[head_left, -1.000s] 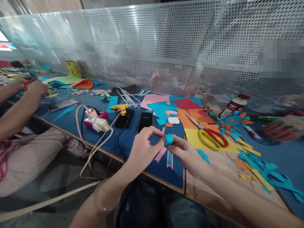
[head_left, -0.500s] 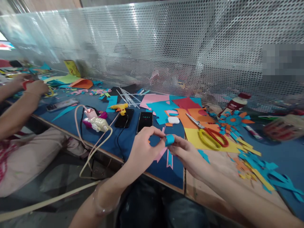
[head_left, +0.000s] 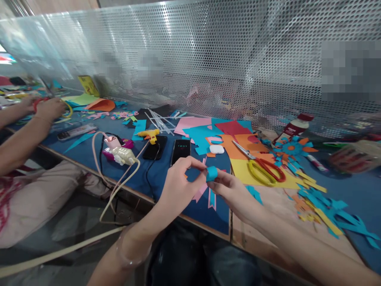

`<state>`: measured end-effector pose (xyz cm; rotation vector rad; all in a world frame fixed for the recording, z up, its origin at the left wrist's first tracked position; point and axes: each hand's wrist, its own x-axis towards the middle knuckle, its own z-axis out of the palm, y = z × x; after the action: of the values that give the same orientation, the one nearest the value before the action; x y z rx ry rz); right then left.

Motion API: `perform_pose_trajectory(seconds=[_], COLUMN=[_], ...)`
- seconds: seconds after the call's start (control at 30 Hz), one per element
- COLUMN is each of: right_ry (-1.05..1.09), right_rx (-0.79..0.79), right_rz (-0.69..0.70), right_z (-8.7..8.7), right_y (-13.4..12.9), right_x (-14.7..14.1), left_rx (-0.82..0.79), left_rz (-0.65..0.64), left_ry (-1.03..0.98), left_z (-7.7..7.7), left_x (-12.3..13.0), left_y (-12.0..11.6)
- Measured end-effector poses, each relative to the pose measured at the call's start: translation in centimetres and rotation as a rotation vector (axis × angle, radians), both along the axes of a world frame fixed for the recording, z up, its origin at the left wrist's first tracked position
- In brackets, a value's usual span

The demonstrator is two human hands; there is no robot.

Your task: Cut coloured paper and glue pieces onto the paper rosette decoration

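Note:
Between my fingertips is a small curled blue paper strip [head_left: 212,174], held above the table's front edge. My left hand [head_left: 183,178] pinches its left side with thumb and forefinger. On the other side, my right hand [head_left: 228,186] grips it with closed fingers. Pink and blue paper strips [head_left: 212,198] lie on the table just below my hands. Behind my left hand lies a phone [head_left: 181,150] with a lit clock. Red-and-yellow scissors [head_left: 266,171] rest on yellow and orange paper to the right of my right hand.
A yellow glue gun [head_left: 150,136] lies on a dark phone, with glue sticks [head_left: 160,121] behind. A power adapter with cables [head_left: 120,153] sits left. A white earbud case [head_left: 216,149], bottle [head_left: 297,126] and blue-orange paper flower [head_left: 293,147] are rightward. A co-worker's hands [head_left: 49,109] hold scissors at far left.
My hands stay nearly in place, both still on the blue paper strip. At far left, the co-worker's hands and scissors have shifted slightly to the right and turned.

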<state>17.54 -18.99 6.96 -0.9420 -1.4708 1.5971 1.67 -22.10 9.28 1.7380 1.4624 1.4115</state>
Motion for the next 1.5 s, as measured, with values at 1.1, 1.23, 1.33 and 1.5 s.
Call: perform_pose_trajectory(seconds=[1.1,1.23,1.33,1.5], right_ry=[-0.071,-0.135,-0.138,-0.212], right_rx=[0.085,0.105,0.128,0.161], right_rz=[0.045,0.052,0.058,0.048], right_z=[0.7,0.6,0.7,0.8], right_y=[-0.2,-0.2,-0.1,0.0], right_x=[1.0,1.0,0.9,0.8], left_rx=[0.033,0.017,0.007,-0.012], left_rz=[-0.115,-0.129,-0.128,-0.106], left_ry=[0.017,-0.002,0.004,0.005], left_z=[-0.3,-0.3,-0.3,-0.5], left_x=[-0.2,0.0,0.0,-0.1], left_y=[0.2,0.1,0.0,0.0])
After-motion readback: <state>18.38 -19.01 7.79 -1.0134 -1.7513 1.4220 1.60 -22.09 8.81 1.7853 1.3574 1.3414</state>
